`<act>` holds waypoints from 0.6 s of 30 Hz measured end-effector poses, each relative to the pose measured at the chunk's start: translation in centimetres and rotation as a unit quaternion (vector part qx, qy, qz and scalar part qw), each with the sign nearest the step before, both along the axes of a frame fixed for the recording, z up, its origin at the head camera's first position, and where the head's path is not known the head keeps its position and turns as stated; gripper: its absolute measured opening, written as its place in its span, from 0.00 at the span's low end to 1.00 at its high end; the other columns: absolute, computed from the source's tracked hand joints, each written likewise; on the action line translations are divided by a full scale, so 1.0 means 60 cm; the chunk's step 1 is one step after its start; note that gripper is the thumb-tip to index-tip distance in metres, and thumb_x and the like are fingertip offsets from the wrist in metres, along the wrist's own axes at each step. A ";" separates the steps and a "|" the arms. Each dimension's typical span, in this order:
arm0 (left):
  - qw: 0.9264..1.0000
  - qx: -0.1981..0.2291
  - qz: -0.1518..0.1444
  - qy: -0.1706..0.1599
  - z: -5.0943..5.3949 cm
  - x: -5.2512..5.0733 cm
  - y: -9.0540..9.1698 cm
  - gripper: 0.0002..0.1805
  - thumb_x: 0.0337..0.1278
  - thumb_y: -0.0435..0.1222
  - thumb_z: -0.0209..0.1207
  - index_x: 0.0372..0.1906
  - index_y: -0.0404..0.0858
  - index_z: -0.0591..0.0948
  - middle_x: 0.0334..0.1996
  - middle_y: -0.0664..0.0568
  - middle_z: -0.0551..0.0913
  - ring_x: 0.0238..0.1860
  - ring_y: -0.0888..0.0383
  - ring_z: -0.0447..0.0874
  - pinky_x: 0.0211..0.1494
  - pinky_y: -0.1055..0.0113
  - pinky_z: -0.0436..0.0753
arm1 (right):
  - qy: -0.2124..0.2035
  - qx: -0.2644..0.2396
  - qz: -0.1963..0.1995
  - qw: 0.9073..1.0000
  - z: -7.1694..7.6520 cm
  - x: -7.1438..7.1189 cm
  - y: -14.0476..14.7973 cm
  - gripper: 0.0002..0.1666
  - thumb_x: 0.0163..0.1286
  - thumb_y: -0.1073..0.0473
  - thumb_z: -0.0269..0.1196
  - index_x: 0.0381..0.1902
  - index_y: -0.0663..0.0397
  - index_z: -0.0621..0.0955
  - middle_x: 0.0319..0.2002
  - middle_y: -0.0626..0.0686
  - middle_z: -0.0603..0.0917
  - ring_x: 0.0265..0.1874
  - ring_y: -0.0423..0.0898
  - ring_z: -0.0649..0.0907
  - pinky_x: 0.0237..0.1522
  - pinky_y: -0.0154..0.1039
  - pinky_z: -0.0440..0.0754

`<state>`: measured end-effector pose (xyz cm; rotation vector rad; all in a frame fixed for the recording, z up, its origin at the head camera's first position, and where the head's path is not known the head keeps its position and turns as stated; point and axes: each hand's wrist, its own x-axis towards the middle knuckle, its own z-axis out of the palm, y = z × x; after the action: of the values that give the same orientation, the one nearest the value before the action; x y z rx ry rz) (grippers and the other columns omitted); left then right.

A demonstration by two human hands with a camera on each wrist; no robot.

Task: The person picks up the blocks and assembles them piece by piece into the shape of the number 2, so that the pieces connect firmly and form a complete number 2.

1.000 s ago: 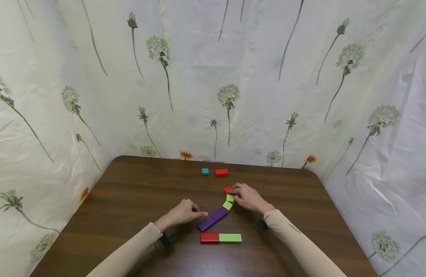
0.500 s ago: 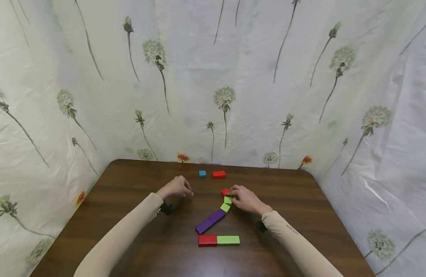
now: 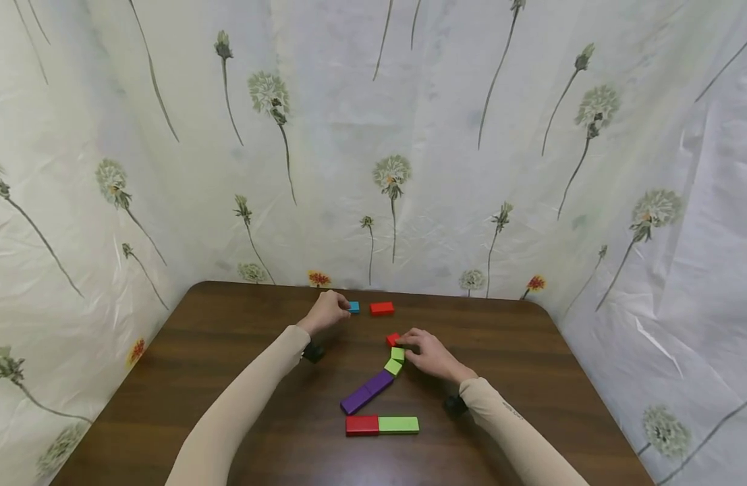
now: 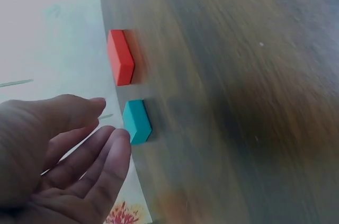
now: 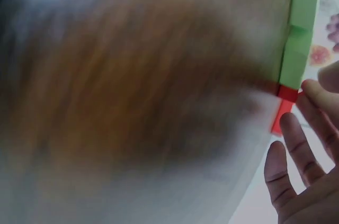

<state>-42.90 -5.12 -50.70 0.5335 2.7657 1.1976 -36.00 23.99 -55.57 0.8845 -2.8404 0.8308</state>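
My left hand (image 3: 326, 313) reaches to the small blue block (image 3: 354, 307) at the back of the table. In the left wrist view its thumb and fingers stand apart, with fingertips close beside the blue block (image 4: 137, 122); contact cannot be told. My right hand (image 3: 432, 355) rests by the small red block (image 3: 393, 339), and a fingertip appears to touch that block (image 5: 288, 93) in the right wrist view. Two light green blocks (image 3: 395, 361) and two purple blocks (image 3: 367, 392) continue from it in a bent line toward the front left.
A longer red block (image 3: 382, 308) lies right of the blue one. Nearer the front, a red block (image 3: 362, 425) and a green block (image 3: 399, 424) lie end to end. Flower-patterned sheeting (image 3: 324, 169) surrounds the brown table (image 3: 501, 324) at the back and sides.
My left hand has left the purple blocks and moved away from me to the blue block. The right hand stays by the small red block. The head view has shifted slightly.
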 end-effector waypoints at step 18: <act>0.998 -0.042 -0.011 0.038 -0.012 -0.036 0.073 0.20 0.57 0.30 0.63 0.53 0.25 0.80 0.53 0.36 0.82 0.53 0.44 0.80 0.57 0.55 0.77 | -0.025 -0.004 -0.002 1.000 0.000 0.003 0.005 0.19 0.69 0.58 0.60 0.57 0.51 0.82 0.50 0.50 0.80 0.52 0.50 0.80 0.53 0.50 0.77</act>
<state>-45.07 -0.73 -51.44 0.6127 2.8497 1.0720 -35.80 24.27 -55.54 0.8687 -2.8778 0.8739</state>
